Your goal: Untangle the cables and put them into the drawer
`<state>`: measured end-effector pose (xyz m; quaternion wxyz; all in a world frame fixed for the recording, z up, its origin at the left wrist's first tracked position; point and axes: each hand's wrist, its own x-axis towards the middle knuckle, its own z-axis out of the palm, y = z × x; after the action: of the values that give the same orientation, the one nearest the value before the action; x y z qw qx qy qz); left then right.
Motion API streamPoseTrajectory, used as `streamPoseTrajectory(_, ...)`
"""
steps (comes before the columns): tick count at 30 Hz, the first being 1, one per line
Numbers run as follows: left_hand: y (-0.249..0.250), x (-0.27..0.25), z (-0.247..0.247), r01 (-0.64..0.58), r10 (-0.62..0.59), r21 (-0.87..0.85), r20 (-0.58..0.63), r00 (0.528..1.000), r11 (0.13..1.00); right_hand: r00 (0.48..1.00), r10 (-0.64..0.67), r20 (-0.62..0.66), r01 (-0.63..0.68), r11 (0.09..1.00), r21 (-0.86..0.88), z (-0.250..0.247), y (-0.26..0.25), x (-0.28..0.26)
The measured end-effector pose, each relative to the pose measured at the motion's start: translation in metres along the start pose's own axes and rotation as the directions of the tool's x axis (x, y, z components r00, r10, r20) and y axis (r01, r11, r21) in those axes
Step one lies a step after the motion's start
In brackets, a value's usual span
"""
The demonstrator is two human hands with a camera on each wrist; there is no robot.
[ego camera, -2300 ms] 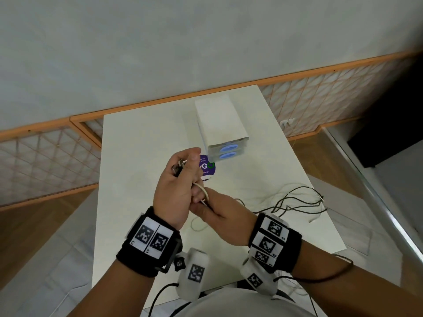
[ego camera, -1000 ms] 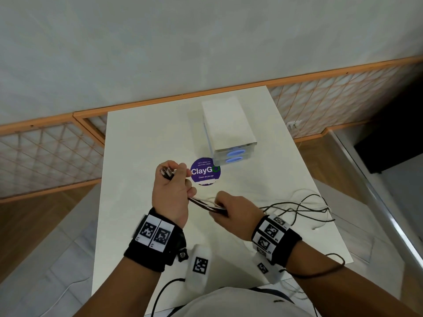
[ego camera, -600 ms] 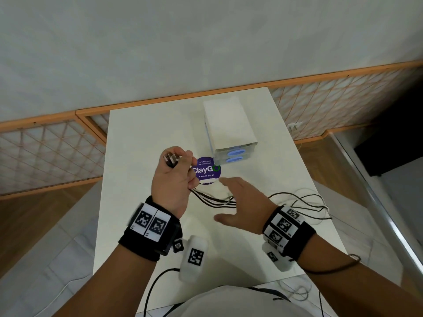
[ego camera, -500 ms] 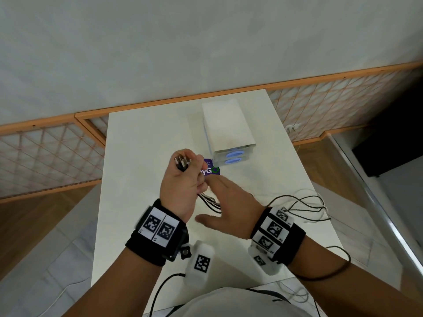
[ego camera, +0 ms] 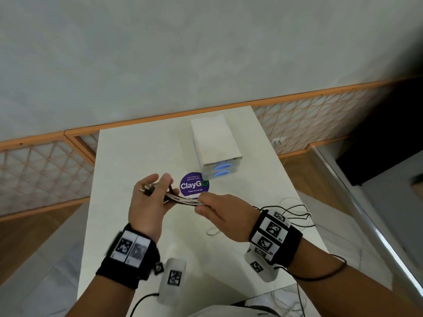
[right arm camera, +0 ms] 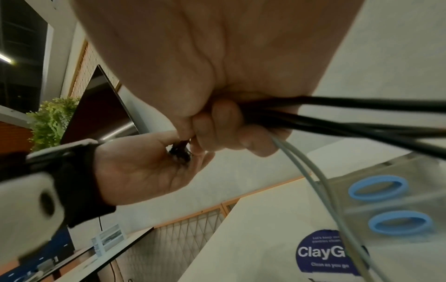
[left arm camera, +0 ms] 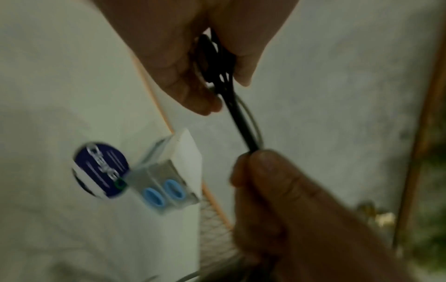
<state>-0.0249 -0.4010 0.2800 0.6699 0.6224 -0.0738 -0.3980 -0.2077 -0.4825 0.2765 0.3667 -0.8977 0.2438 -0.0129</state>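
Holding the cables [ego camera: 183, 199] above the table [ego camera: 128, 225], the right hand [ego camera: 225, 213] closes its fingers around the bundle, and the left hand [ego camera: 148, 202] loosely grips the plug ends. They look light, soft and slippery, so I think gripping near the stiff plugs is safer. Farther away, the drawer [ego camera: 220, 167] stands closed.

A round purple ClayGo sticker [ego camera: 194, 185] is seen on the white table [ego camera: 128, 161] just beyond the hands. A green plant [right arm camera: 51, 120] is visible behind the left wrist.
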Motion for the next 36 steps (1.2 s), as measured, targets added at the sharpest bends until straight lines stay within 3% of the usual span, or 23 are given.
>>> streamPoseTrajectory(4, -0.012, -0.01, -0.017, -0.133, 0.16, 0.397, -0.036, 0.986, 0.908, 0.996, 0.079, 0.038, -0.077, 0.995, -0.065, 0.0, 0.008, -0.001)
streamPoseTrajectory(6, -0.015, -0.011, -0.026, -0.282, 0.267, 0.576, 0.114, 0.957, 0.767, 0.988, 0.127, 0.085, -0.116, 0.986, -0.116, -0.001, 0.007, 0.0)
streamPoseTrajectory(8, -0.013, -0.018, -0.026, -0.486, 0.275, 0.644, 0.405, 0.872, 0.591, 0.985, 0.129, 0.112, -0.11, 0.98, -0.163, -0.004, 0.001, 0.001)
streamPoseTrajectory(10, -0.01, -0.028, -0.021, -0.612, 0.139, 0.611, 0.642, 0.754, 0.503, 0.985, 0.105, 0.137, -0.08, 0.981, -0.179, -0.011, -0.008, 0.002)
streamPoseTrajectory(12, -0.003, -0.031, -0.012, -0.673, 0.039, 0.589, 0.739, 0.672, 0.448, 0.988, 0.05, 0.147, -0.027, 0.987, -0.156, -0.022, -0.019, 0.004)
streamPoseTrajectory(13, 0.0, -0.032, -0.008, -0.687, 0.027, 0.58, 0.756, 0.654, 0.438, 0.991, 0.023, 0.134, -0.005, 0.991, -0.132, -0.03, -0.024, 0.005)
streamPoseTrajectory(15, 0.013, -0.034, 0.001, -0.658, 0.052, 0.572, 0.734, 0.677, 0.49, 0.997, -0.025, 0.077, 0.031, 0.997, -0.076, -0.047, -0.031, 0.007)
streamPoseTrajectory(17, 0.029, -0.037, 0.01, -0.57, 0.098, 0.552, 0.66, 0.744, 0.608, 0.999, -0.049, -0.012, 0.049, 0.999, -0.006, -0.064, -0.036, 0.01)
streamPoseTrajectory(21, 0.068, -0.028, 0.03, -0.362, 0.129, 0.394, 0.507, 0.852, 0.845, 0.964, 0.007, -0.267, 0.058, 0.971, 0.232, -0.089, -0.041, 0.014)
streamPoseTrajectory(24, 0.092, -0.022, 0.044, -0.21, 0.09, 0.246, 0.425, 0.901, 0.946, 0.941, 0.068, -0.33, 0.074, 0.914, 0.398, -0.094, -0.046, 0.02)
streamPoseTrajectory(28, 0.112, -0.019, 0.065, -0.108, 0.073, 0.071, 0.375, 0.924, 0.992, 0.948, 0.071, -0.309, 0.119, 0.824, 0.554, -0.094, -0.067, 0.025)
streamPoseTrajectory(31, 0.118, -0.018, 0.074, -0.036, 0.054, -0.059, 0.342, 0.938, 0.998, 0.947, 0.083, -0.311, 0.111, 0.822, 0.558, -0.087, -0.075, 0.033)
streamPoseTrajectory(36, 0.126, -0.014, 0.075, 0.159, -0.036, -0.226, 0.469, 0.883, 0.961, 0.984, 0.063, -0.165, 0.053, 0.786, 0.615, -0.085, -0.073, 0.042)
